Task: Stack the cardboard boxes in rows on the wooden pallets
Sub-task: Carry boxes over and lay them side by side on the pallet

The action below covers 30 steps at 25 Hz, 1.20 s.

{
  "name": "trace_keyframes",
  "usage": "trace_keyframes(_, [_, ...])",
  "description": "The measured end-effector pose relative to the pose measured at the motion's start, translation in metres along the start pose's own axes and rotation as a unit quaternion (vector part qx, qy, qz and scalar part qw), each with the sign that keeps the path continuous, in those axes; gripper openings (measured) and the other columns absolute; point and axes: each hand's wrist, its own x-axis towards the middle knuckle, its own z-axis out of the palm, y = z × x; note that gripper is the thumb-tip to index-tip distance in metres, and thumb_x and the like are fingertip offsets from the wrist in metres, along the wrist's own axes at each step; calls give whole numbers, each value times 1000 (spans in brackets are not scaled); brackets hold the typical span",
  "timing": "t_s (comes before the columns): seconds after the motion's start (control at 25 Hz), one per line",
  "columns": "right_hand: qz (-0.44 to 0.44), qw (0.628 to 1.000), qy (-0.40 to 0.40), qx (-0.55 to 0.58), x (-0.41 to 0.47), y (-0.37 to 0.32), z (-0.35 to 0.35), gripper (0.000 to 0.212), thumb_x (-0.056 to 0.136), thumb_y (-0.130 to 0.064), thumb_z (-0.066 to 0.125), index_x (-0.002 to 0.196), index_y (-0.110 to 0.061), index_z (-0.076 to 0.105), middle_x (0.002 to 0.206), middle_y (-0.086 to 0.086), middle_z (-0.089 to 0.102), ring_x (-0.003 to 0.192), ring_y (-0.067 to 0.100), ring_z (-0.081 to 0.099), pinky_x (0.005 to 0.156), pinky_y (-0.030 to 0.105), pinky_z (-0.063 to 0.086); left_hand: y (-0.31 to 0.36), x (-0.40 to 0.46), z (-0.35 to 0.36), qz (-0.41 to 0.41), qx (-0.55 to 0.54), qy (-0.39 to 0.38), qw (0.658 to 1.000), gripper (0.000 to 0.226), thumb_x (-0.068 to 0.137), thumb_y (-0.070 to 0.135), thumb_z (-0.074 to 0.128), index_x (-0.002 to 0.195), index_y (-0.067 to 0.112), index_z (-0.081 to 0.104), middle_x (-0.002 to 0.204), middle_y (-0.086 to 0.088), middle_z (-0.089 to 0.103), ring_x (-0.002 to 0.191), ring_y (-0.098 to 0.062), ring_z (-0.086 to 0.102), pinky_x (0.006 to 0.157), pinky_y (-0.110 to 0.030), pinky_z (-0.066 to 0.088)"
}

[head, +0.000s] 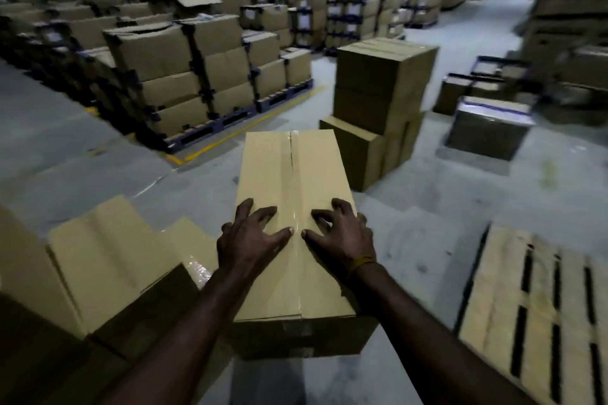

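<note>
Both hands lie on top of a long tan cardboard box (292,217) sealed with clear tape along its centre seam. The left hand (251,235) rests on the left half of the lid, fingers spread and slightly bent, fingertips pressing the cardboard, thumb pointing toward the seam. The right hand (342,233) mirrors it on the right half, fingers arched and spread, its outer fingers reaching the box's right edge; a yellowish band (362,262) circles that wrist. Neither hand curls round anything; both are released, pressing flat on the lid. The thumbs nearly meet at the taped seam.

The box runs lengthwise away from the person, its near end directly below the forearms, over the grey concrete floor (411,240). Just beside its left side sit more tan cardboard boxes (98,256). Near the right side, apart from the box, lies a pale wooden slatted pallet (526,306). Beyond the box's far end stands a short stack of brown boxes (378,99), and farther off are rows of stacked cartons on dark pallets (197,76).
</note>
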Motion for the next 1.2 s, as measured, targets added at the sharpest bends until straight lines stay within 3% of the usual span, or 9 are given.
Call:
trace_keyframes(0.32, [154, 984, 85, -22, -183, 65, -44, 61, 78, -68, 62, 133, -42, 55, 157, -4, 27, 136, 37, 32, 106, 51, 35, 61, -118, 29, 152, -24, -118, 981, 74, 70, 81, 61, 136, 48, 52, 159, 7, 26, 133, -35, 43, 100, -48, 42])
trace_keyframes(0.64, [275, 948, 156, -42, -326, 148, -110, 60, 76, -68, 63, 131, -43, 56, 155, -8, 28, 134, 36, 35, 103, 49, 39, 171, -232, 67, 265, -46, -205, 941, 77, 69, 82, 60, 137, 48, 50, 159, 6, 25, 136, -36, 40, 101, -53, 40])
trace_keyframes(1.2, [409, 877, 245, -56, -576, 414, -287, 59, 75, -66, 65, 129, -43, 58, 153, -7, 30, 133, 36, 36, 105, 50, 39, 476, -490, 201, 410, -98, -284, 861, 75, 70, 80, 62, 136, 45, 51, 159, 5, 26, 136, -33, 41, 103, -53, 39])
